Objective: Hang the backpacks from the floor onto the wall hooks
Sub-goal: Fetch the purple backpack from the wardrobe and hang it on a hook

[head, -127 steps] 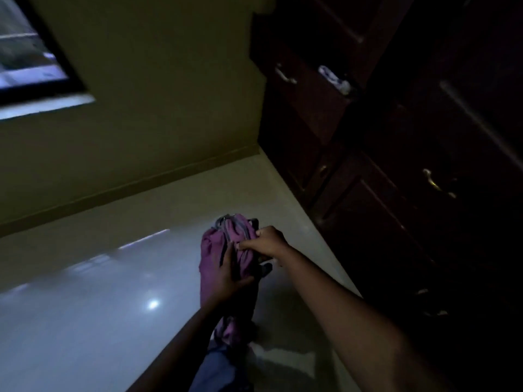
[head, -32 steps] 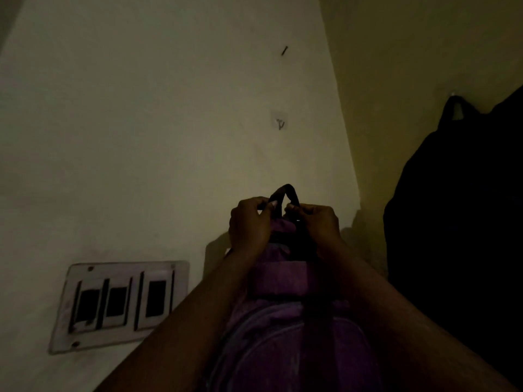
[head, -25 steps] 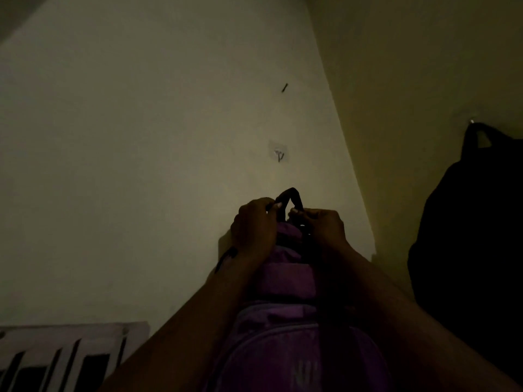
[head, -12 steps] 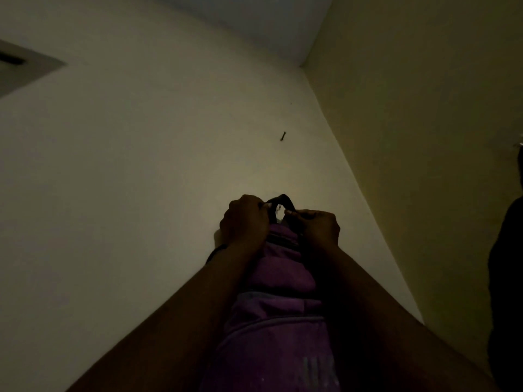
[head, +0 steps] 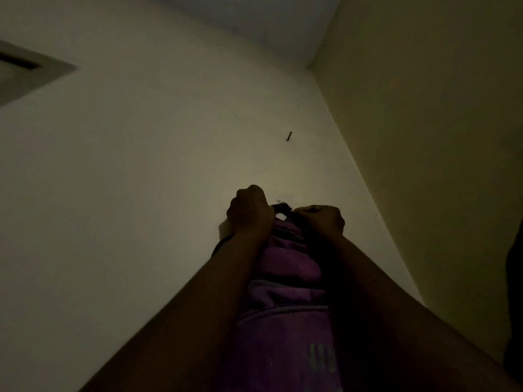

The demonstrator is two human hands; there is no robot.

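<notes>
A purple backpack [head: 285, 295] is held up against the pale wall in dim light. My left hand [head: 249, 212] and my right hand [head: 321, 220] each pinch one end of its black top loop [head: 281, 207]. The loop lies at a small clear wall hook [head: 280, 200], which peeks out just above it between my hands. Whether the loop sits over the hook I cannot tell. My forearms flank the bag and hide its sides.
A dark nail [head: 289, 136] sticks out of the wall above the hook. The room corner [head: 334, 114] runs down to the right of my hands. A black backpack [head: 515, 301] hangs at the right edge. A recess [head: 25, 72] is at upper left.
I picked the purple backpack off the floor and raised it to the wall. Over the last second the loop rose to the clear hook, and my view tilted upward.
</notes>
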